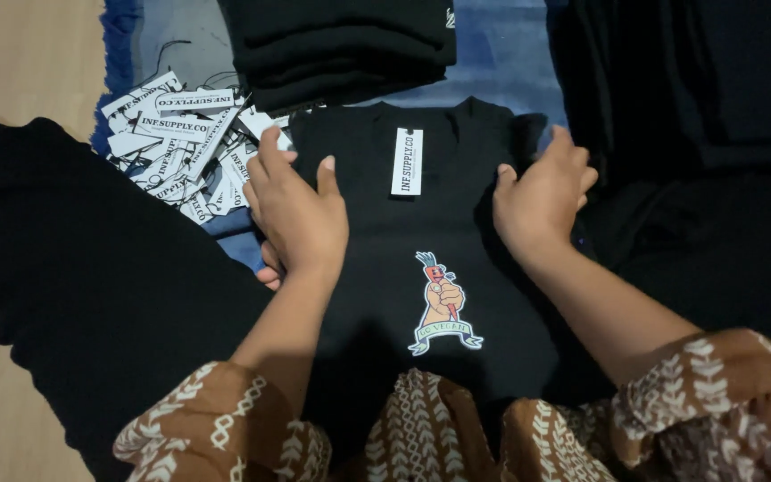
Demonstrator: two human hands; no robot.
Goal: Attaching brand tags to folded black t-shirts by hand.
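A folded black shirt [403,259] lies in front of me, with a colourful printed emblem [443,303] of a fist holding a carrot and a white paper tag [407,161] at its collar. My left hand [296,210] rests flat on the shirt's left edge, fingers together, thumb on top of the cloth. My right hand [542,196] presses on the shirt's right edge, fingers curled over the side. Neither hand lifts anything. Brown patterned sleeves cover both of my forearms near the bottom.
A heap of white paper tags [176,143] lies to the left on a blue cloth [510,62]. A stack of folded black garments [341,45] sits behind the shirt. More black fabric [716,134] piles at right, and black cloth [73,268] covers the left.
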